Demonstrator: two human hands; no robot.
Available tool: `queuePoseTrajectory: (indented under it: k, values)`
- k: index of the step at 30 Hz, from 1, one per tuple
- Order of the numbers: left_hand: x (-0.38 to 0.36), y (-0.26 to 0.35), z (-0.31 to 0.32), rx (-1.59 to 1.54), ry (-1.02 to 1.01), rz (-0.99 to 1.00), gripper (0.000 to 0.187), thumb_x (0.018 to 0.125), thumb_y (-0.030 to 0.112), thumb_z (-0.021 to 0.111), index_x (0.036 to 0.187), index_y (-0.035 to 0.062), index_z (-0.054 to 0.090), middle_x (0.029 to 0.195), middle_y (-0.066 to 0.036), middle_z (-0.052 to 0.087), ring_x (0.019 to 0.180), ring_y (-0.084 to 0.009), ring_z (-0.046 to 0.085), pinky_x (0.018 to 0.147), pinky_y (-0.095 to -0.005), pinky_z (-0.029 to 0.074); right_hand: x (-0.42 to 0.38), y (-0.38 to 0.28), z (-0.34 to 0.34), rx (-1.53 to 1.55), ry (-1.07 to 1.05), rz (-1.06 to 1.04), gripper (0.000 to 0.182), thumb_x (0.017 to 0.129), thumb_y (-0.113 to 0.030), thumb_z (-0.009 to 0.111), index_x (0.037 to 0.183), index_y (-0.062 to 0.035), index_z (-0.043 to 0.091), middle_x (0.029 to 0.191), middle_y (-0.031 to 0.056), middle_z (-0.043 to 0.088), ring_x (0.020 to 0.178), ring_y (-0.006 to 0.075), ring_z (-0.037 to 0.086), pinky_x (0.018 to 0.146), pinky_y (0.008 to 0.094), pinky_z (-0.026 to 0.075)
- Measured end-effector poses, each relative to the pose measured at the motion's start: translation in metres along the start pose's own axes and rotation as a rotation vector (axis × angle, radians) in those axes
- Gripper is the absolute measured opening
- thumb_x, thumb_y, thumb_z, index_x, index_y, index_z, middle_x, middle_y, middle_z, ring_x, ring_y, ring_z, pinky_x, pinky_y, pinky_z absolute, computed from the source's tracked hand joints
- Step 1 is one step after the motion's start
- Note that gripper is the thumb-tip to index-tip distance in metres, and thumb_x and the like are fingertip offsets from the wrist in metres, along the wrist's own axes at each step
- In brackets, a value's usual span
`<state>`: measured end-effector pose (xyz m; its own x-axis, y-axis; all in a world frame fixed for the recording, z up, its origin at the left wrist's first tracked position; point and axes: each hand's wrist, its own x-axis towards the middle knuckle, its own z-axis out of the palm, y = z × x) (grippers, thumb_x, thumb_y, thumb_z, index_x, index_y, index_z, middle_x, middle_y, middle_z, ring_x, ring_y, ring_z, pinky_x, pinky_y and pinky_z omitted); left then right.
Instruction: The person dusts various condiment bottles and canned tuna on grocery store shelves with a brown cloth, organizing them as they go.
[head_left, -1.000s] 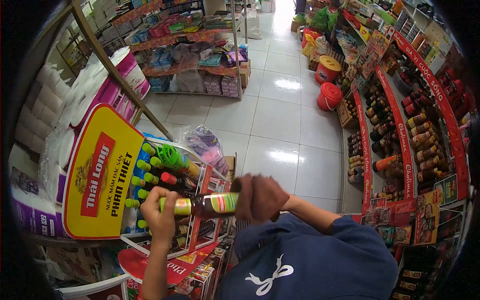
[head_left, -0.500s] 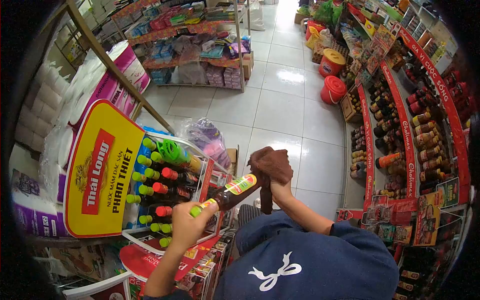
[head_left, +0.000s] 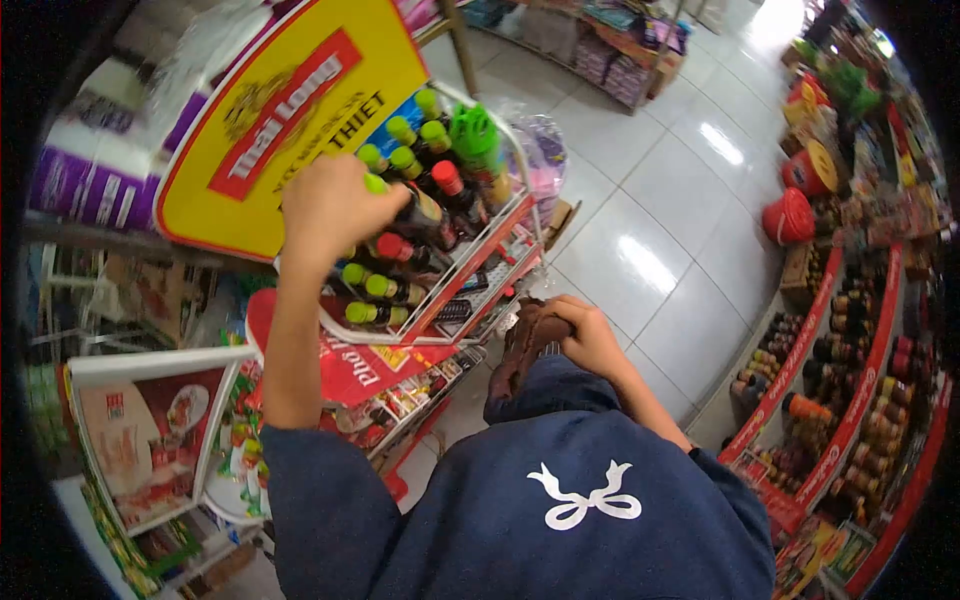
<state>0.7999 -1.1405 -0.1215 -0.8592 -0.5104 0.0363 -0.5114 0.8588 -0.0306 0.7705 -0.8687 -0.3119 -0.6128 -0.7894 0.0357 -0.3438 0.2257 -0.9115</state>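
At the display rack [head_left: 520, 215], my left hand [head_left: 330, 205] is closed around the green-capped neck of a dark sauce bottle [head_left: 428, 216]. The bottle's body lies among the other bottles in the rack; part of its neck is hidden by my fingers. Around it are green-capped bottles [head_left: 404, 160] and a red-capped bottle [head_left: 460, 195]. Lower down, in front of my body, my right hand [head_left: 590, 338] grips a brown cloth [head_left: 525, 345], which hangs bunched from the fingers.
A yellow sign [head_left: 215, 215] rises behind the rack. Below it is a red panel [head_left: 365, 370] over packets. Shelves of bottles [head_left: 835, 350] line the right side, with a red bucket [head_left: 788, 217] on the tiled floor [head_left: 640, 200]. A framed poster board [head_left: 150, 420] stands lower left.
My left hand has carried the bottle left and up into the rack, away from the cloth. The right hand has lowered with the cloth. The view has turned toward the rack.
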Motion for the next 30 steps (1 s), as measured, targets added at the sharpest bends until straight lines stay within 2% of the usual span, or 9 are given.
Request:
queuePoseTrajectory:
  k: [2,3,5,9,11,17,21,24,30]
  values:
    - [0.014,-0.034,-0.005,-0.051,-0.107,-0.088,0.039,0.059,0.040,0.057,0.063,0.0016,0.063,0.058,-0.017,0.059,0.059,-0.0289,0.060,0.056,-0.0377,0.047,-0.002,0.009,0.003,0.061,0.056,0.016,0.033,0.060,0.011,0.047,0.090,0.0010,0.056,0.088,0.0132,0.059,0.086,0.0262,0.056,0.075,0.0296,0.043]
    - [0.015,-0.044,-0.010,-0.109,-0.180,-0.174,0.039,0.058,0.041,0.058,0.062,0.0022,0.063,0.052,-0.013,0.057,0.051,-0.0235,0.059,0.053,-0.0347,0.047,-0.003,0.015,0.006,0.076,0.106,0.039,0.033,0.060,0.010,0.046,0.090,0.0010,0.056,0.085,0.0137,0.059,0.083,0.0263,0.057,0.073,0.0299,0.044]
    - [0.015,-0.059,-0.017,-0.166,-0.180,-0.157,0.039,0.057,0.040,0.059,0.060,0.0010,0.062,0.047,-0.011,0.055,0.045,-0.0202,0.057,0.050,-0.0316,0.046,-0.003,0.025,0.007,0.100,0.213,0.088,0.034,0.059,0.008,0.046,0.091,0.0009,0.057,0.081,0.0146,0.059,0.077,0.0266,0.058,0.070,0.0305,0.044]
    - [0.008,-0.084,-0.032,-0.436,-0.095,-0.195,0.038,0.060,0.036,0.059,0.053,-0.0011,0.057,0.041,-0.006,0.049,0.036,-0.0147,0.051,0.041,-0.0264,0.040,-0.002,0.019,0.002,0.469,0.225,0.476,0.034,0.062,0.008,0.044,0.093,0.0019,0.057,0.076,0.0056,0.058,0.063,0.0114,0.054,0.055,0.0251,0.044]
    - [0.006,-0.095,-0.037,-0.521,-0.049,-0.225,0.037,0.063,0.034,0.058,0.052,-0.0004,0.056,0.040,-0.006,0.048,0.035,-0.0138,0.050,0.039,-0.0262,0.038,-0.001,0.020,0.003,0.535,0.241,0.492,0.035,0.062,0.008,0.045,0.095,0.0021,0.056,0.078,0.0056,0.058,0.063,0.0117,0.054,0.055,0.0247,0.044]
    - [0.023,-0.113,-0.016,-0.296,-0.039,-0.203,0.037,0.063,0.037,0.057,0.053,0.0018,0.059,0.043,-0.006,0.052,0.035,-0.0131,0.049,0.038,-0.0233,0.038,0.001,0.017,0.006,0.605,0.240,0.547,0.038,0.064,0.009,0.046,0.100,0.0018,0.053,0.083,0.0063,0.059,0.067,0.0135,0.055,0.057,0.0248,0.045]
    - [0.036,-0.108,-0.002,-0.231,-0.330,-0.256,0.037,0.060,0.038,0.058,0.056,0.0019,0.061,0.045,-0.007,0.054,0.037,-0.0132,0.050,0.037,-0.0249,0.039,0.001,0.022,0.012,0.622,0.239,0.584,0.039,0.064,0.008,0.046,0.103,0.0019,0.051,0.085,0.0069,0.059,0.068,0.0145,0.056,0.058,0.0251,0.045]
    - [0.048,-0.110,0.033,-0.320,-0.421,-0.157,0.036,0.058,0.037,0.060,0.057,0.0012,0.061,0.047,-0.008,0.055,0.038,-0.0140,0.051,0.039,-0.0259,0.041,0.001,0.020,0.013,0.628,0.232,0.585,0.040,0.065,0.008,0.047,0.104,0.0023,0.050,0.086,0.0077,0.059,0.069,0.0149,0.056,0.058,0.0254,0.046]
    - [0.059,-0.089,0.074,0.016,-0.556,-0.144,0.034,0.058,0.038,0.061,0.064,0.0040,0.062,0.060,-0.007,0.061,0.050,-0.0158,0.057,0.051,-0.0286,0.047,-0.003,0.019,0.015,0.607,0.227,0.610,0.039,0.065,0.006,0.047,0.103,0.0026,0.051,0.086,0.0091,0.059,0.069,0.0151,0.056,0.058,0.0257,0.046]
